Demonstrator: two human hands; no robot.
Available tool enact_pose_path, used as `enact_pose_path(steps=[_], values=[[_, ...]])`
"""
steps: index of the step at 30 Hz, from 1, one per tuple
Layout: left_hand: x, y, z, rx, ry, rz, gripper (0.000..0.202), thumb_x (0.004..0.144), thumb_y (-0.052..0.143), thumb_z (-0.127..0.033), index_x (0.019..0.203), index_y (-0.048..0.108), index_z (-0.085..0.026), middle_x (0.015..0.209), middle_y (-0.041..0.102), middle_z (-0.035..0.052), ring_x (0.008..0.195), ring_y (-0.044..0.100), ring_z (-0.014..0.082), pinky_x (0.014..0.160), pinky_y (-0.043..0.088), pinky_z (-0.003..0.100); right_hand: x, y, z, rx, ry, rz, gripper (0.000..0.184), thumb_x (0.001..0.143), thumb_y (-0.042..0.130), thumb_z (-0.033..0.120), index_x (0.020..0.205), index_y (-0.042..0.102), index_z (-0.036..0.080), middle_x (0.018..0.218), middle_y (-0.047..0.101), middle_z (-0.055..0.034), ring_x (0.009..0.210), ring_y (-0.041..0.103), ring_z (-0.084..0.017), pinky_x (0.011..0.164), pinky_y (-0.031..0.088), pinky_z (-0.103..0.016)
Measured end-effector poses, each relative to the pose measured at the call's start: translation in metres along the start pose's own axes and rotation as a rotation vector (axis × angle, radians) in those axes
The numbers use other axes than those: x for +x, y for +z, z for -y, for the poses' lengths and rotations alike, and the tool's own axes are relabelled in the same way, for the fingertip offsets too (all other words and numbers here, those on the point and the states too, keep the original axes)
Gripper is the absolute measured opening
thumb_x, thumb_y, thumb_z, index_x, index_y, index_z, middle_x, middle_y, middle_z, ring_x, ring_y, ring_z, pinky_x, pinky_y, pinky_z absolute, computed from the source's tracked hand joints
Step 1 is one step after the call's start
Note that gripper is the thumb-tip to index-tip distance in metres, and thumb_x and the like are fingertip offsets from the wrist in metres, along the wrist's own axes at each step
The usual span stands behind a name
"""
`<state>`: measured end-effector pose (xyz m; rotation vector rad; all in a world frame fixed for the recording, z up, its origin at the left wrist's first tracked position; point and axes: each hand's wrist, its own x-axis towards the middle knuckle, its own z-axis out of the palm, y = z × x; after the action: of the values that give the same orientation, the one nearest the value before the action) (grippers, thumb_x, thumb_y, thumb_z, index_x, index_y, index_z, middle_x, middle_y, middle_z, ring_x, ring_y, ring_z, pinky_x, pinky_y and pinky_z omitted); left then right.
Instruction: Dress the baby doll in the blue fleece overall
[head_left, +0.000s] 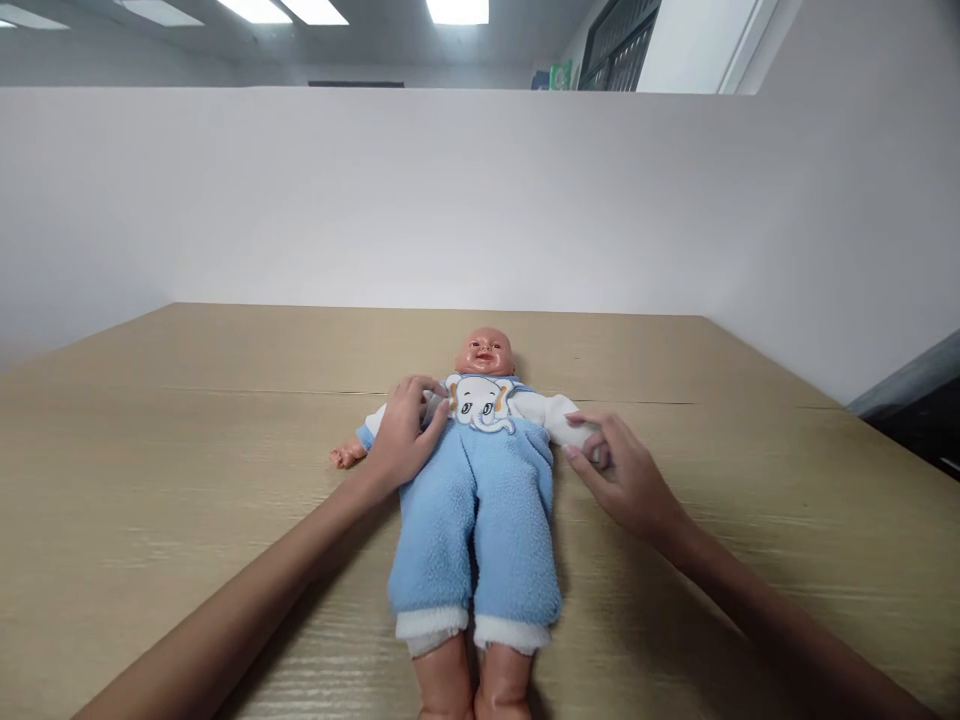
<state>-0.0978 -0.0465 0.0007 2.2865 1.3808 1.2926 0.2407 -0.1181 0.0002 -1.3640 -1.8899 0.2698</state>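
Observation:
A baby doll [439, 530] lies on its back, its head toward the far side and its bare feet toward me. It wears fuzzy light-blue overalls with a white elephant patch [480, 402] on the chest, over a white long-sleeved top. My left hand [409, 430] is closed around the doll's side and upper arm at the picture's left; the blue cuff and small hand there stick out beyond it. With thumb and fingers, my right hand [619, 470] grips the lower part of the outstretched white sleeve [564, 420] at the right. The doll's hand on that side is hidden.
Beneath the doll is a wide wooden table [187, 480], with a seam running across it. A white partition [450, 200] rises behind its far edge. At the far right, a dark object [919, 410] stands beyond the table's edge.

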Motion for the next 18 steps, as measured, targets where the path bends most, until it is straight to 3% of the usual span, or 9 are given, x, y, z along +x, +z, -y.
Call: enact_pose_path(steps=[3, 6, 9, 11, 15, 18], values=[[-0.02, -0.009, 0.015, -0.077, -0.123, 0.046, 0.026, 0.111, 0.049, -0.045, 0.123, 0.054, -0.022, 0.108, 0.065, 0.0061, 0.095, 0.061, 0.0243, 0.089, 0.048, 0.041, 0.014, 0.017, 0.016, 0.242, 0.086, 0.201, 0.036, 0.108, 0.055, 0.057, 0.127, 0.063, 0.026, 0.109, 0.071, -0.0058, 0.085, 0.065, -0.024, 0.082, 0.051, -0.04], [-0.028, -0.016, 0.014, -0.052, -0.126, 0.153, 0.028, 0.113, 0.044, -0.049, 0.117, 0.054, -0.023, 0.11, 0.066, 0.0068, 0.101, 0.062, 0.0259, 0.095, 0.045, 0.043, 0.031, 0.029, 0.013, 0.376, 0.094, 0.283, 0.034, 0.11, 0.053, 0.057, 0.103, 0.064, 0.026, 0.086, 0.063, 0.0006, 0.082, 0.059, -0.022, 0.079, 0.044, -0.037], [-0.028, -0.021, 0.009, -0.059, -0.163, 0.243, 0.034, 0.114, 0.038, -0.053, 0.111, 0.054, -0.023, 0.106, 0.065, 0.0044, 0.101, 0.06, 0.0254, 0.094, 0.042, 0.043, 0.042, 0.038, 0.002, 0.547, 0.145, 0.288, 0.042, 0.103, 0.064, 0.061, 0.081, 0.059, 0.024, 0.077, 0.055, 0.0019, 0.078, 0.052, -0.021, 0.077, 0.041, -0.035], [-0.028, -0.024, 0.009, -0.142, -0.228, 0.291, 0.036, 0.113, 0.04, -0.057, 0.11, 0.054, -0.024, 0.102, 0.063, 0.0017, 0.097, 0.059, 0.0233, 0.092, 0.042, 0.041, 0.043, 0.044, -0.004, 0.655, 0.2, 0.268, 0.047, 0.096, 0.069, 0.066, 0.077, 0.057, 0.024, 0.077, 0.054, 0.0013, 0.077, 0.05, -0.021, 0.075, 0.043, -0.034], [-0.026, -0.026, 0.023, -0.484, -0.383, 0.404, 0.041, 0.106, 0.053, -0.065, 0.109, 0.056, -0.024, 0.091, 0.052, -0.0024, 0.082, 0.048, 0.0178, 0.076, 0.038, 0.033, 0.037, 0.056, -0.011, 0.756, 0.297, 0.172, 0.048, 0.095, 0.061, 0.074, 0.087, 0.055, 0.027, 0.079, 0.054, 0.0017, 0.071, 0.05, -0.02, 0.067, 0.046, -0.033], [-0.024, -0.027, 0.033, -0.673, -0.426, 0.473, 0.042, 0.101, 0.062, -0.065, 0.104, 0.06, -0.023, 0.088, 0.047, -0.0022, 0.076, 0.041, 0.0158, 0.068, 0.031, 0.03, 0.035, 0.061, -0.014, 0.747, 0.325, 0.114, 0.046, 0.094, 0.065, 0.073, 0.093, 0.06, 0.027, 0.085, 0.058, 0.001, 0.076, 0.054, -0.02, 0.071, 0.049, -0.033]])
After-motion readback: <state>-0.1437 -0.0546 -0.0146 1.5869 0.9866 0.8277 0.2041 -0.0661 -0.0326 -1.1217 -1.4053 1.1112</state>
